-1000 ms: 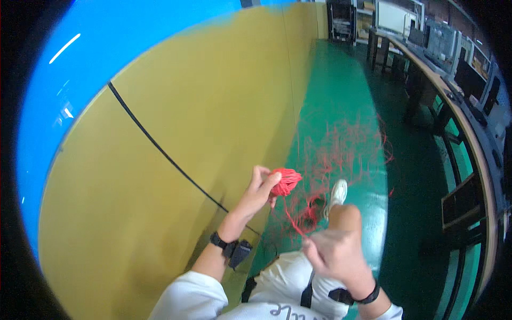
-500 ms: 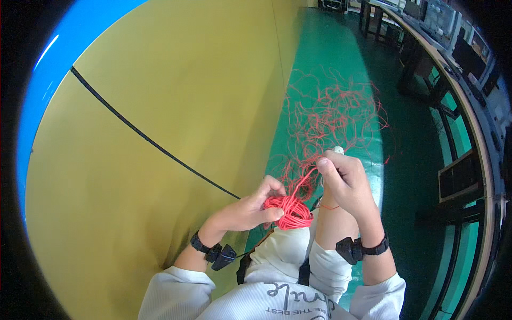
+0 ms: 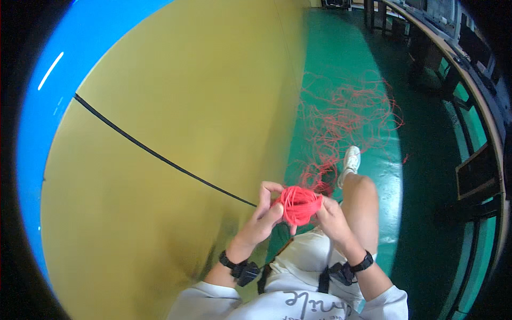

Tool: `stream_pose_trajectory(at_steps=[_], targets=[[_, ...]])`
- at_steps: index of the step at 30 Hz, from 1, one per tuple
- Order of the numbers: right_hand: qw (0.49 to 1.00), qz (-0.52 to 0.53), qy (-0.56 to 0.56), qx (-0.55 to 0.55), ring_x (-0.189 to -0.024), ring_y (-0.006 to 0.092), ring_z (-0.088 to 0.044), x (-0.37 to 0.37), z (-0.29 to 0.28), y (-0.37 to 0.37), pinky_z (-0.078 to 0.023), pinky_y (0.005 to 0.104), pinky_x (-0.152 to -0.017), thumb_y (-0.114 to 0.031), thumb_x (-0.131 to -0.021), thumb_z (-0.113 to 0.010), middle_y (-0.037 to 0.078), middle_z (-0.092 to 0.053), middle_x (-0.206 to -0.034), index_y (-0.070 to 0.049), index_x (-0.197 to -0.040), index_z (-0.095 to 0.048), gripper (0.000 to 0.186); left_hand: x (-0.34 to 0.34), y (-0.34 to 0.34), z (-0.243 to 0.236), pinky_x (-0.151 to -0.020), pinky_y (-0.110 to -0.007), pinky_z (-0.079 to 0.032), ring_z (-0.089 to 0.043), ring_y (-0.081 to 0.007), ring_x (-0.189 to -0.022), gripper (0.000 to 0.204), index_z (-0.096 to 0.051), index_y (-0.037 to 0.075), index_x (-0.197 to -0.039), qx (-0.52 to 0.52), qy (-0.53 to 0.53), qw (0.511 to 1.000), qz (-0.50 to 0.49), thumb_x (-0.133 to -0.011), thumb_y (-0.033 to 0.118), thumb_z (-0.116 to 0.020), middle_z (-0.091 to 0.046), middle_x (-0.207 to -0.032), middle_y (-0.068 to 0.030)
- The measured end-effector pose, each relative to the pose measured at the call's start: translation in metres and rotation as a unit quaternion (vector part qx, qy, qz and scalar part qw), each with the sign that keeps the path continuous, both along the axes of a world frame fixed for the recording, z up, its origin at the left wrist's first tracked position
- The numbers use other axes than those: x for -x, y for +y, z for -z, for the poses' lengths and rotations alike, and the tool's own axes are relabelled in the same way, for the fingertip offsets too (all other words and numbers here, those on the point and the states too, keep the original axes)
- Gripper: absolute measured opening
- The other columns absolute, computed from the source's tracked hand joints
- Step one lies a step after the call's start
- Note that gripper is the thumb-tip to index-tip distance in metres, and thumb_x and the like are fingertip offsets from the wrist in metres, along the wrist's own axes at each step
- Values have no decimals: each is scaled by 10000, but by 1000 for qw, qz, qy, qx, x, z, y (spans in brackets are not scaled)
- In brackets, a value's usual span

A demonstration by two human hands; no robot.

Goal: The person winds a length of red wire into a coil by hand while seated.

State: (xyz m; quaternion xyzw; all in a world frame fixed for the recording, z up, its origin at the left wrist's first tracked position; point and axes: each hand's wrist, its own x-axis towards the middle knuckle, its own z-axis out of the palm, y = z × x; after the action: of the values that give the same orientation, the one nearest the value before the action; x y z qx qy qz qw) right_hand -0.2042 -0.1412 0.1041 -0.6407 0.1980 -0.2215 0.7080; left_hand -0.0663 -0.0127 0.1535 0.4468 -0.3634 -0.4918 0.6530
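A ball of red cord (image 3: 300, 206) is held up over my lap, its strands wrapped in several directions. My left hand (image 3: 265, 213) grips its left side, thumb on the near face and fingers curled round the back. At the right side of the ball, my right hand (image 3: 333, 217) has its fingers pressed on the strands; its fingertips are partly hidden. Beyond the ball, a loose tangle of thin red cord (image 3: 346, 114) spreads over the green floor and runs back toward my hands.
A yellow panel (image 3: 176, 133) with a black strip (image 3: 160, 155) and a blue edge (image 3: 53, 101) fills the left. My white shoe (image 3: 351, 158) rests on the green floor (image 3: 336, 42) beside the tangle. Along the right runs a long bench (image 3: 448, 50) with equipment on it.
My right hand has come down from the stretched strand to the ball's right side. The ball has turned and shifted slightly right and up in view. My view has swung a little.
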Motion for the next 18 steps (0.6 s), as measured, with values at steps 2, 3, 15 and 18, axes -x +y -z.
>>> stream_pose_trajectory(at_steps=[2, 3, 15, 18], targets=[[995, -5, 52, 84, -590, 167, -488, 1, 19, 13, -421, 332, -580, -321, -1037, -416, 58, -490, -618, -16, -771, -535, 421, -4, -7, 5, -613, -323, -547, -637, -218, -776, 476, -254, 130, -1208, 17, -16, 994, -109, -979, 459, -510, -567, -1151, -172], [982, 0, 74, 172, -577, 333, -584, 1, 20, 23, -465, 424, -581, -291, -1017, -438, 156, -566, -627, -17, -809, -547, 361, -13, -8, 8, -613, -323, -547, -637, -218, -776, 476, -254, 130, -1208, 10, -24, 994, -111, -979, 459, -510, -567, -1151, -172], [883, -59, 109, 453, -624, 312, -623, 29, -29, 28, -487, 418, -541, -148, -865, -634, 99, -622, -718, -58, -882, -604, 97, -33, -3, 52, -903, -355, -462, -563, -238, -1030, 436, -391, 24, -1206, -212, -428, 864, -158, -925, 245, -641, -547, -1084, -167], [883, -16, 65, 465, -685, 285, -637, 36, -30, 6, -499, 407, -562, -115, -836, -624, 95, -612, -757, -53, -849, -573, 81, -18, 15, 74, -812, -425, -504, -644, -343, -940, 495, -393, 73, -1232, -195, -487, 849, -68, -895, 309, -668, -621, -1038, -205]])
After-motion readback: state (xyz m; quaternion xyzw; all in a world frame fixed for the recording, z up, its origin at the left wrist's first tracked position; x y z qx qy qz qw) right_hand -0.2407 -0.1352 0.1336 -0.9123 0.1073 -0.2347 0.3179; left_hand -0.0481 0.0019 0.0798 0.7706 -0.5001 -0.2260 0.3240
